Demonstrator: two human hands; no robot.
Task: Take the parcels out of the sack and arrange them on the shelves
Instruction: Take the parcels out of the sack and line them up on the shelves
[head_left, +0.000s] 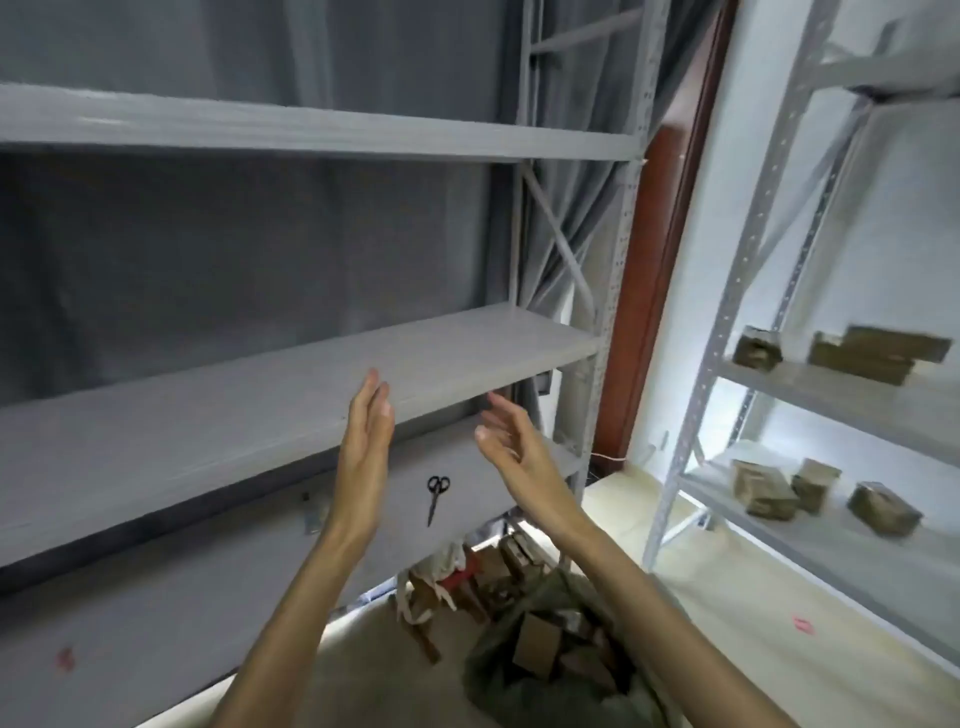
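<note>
My left hand (366, 431) and my right hand (511, 441) are raised in front of the grey middle shelf (260, 410), palms facing each other, fingers straight or relaxed, holding nothing. Below them on the floor stands the open olive sack (498, 670) with several brown cardboard parcels (537, 644) inside. More parcels (766, 491) lie on the lower board of the right-hand rack (810, 525), and others (878, 351) sit on the board above it.
Black scissors (436, 496) lie on the lower shelf board under my hands. Loose boxes and white cloth (452, 571) are piled under that shelf. A brown door frame (649, 260) stands between the two racks. Grey curtain hangs behind the front rack.
</note>
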